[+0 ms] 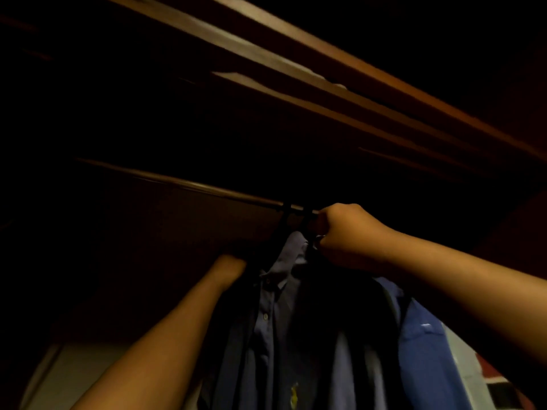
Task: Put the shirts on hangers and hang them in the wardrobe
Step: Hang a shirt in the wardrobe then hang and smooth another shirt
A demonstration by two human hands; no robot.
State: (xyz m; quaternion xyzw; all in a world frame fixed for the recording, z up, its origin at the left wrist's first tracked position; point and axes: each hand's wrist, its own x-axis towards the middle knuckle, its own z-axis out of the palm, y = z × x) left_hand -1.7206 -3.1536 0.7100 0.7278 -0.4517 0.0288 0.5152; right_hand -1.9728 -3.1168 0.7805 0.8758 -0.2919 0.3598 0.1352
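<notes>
A dim wardrobe rail (189, 184) runs across the middle of the view. Two black hanger hooks (296, 214) sit over it. A dark blue buttoned shirt (275, 315) with a small yellow logo hangs below them. My right hand (346, 235) is curled round the neck of the right-hand hanger, just under the rail. My left hand (229, 269) reaches behind the shirt's left shoulder; its fingers are hidden by dark cloth. A brighter blue shirt (423, 344) hangs to the right, under my right forearm.
Brown wooden boards of the wardrobe top (296, 63) slant overhead. The wardrobe's back and left side are nearly black. A pale wall (88, 377) shows at the lower left, and a red and white patterned surface (491, 380) at the lower right.
</notes>
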